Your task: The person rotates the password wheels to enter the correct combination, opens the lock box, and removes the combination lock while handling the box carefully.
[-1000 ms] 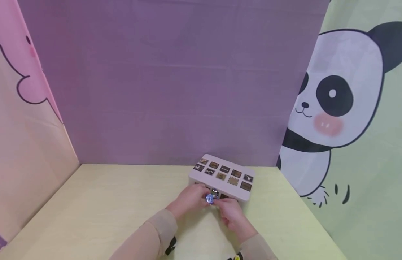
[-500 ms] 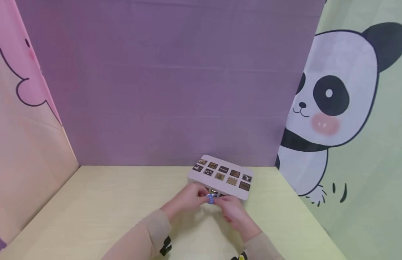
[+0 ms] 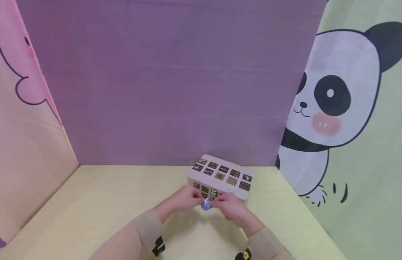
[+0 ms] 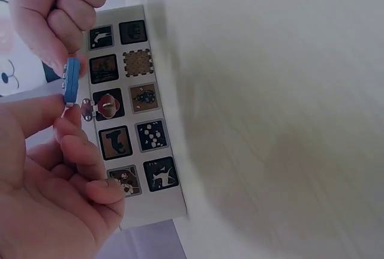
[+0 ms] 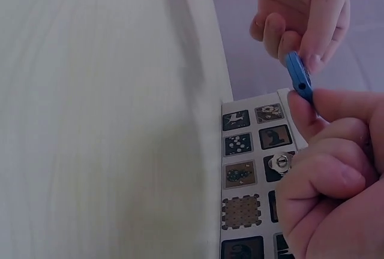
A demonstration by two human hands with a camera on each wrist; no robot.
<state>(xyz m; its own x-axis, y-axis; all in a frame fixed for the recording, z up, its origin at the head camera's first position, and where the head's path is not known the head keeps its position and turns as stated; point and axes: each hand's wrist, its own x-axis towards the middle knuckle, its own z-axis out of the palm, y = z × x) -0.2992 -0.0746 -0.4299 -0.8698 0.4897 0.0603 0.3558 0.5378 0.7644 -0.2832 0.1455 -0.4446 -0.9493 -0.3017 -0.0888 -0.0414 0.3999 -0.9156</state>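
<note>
A small blue padlock (image 3: 205,205) with a metal shackle is held between both hands, just in front of a pale tin box (image 3: 225,183). My left hand (image 3: 188,198) pinches it from one side between thumb and finger. From the other side, the right hand (image 3: 232,207) pinches it with thumb and fingertip. Seen edge-on in the left wrist view, the padlock (image 4: 72,80) shows small raised dials along one face. On the front of the box is a metal clasp (image 4: 108,107) with a staple, visible beside the padlock. The lid is down.
Small dark and brown square pictures cover the box's lid and front. It stands near the back of a light wooden table (image 3: 123,206). Behind rises a purple cloth (image 3: 175,83), and a panda-printed cloth (image 3: 353,119) hangs at the right.
The padlock has come toward me and slightly left, away from the clasp, and has turned in the fingers. Both hands drew back from the box with it, uncovering more of its front.
</note>
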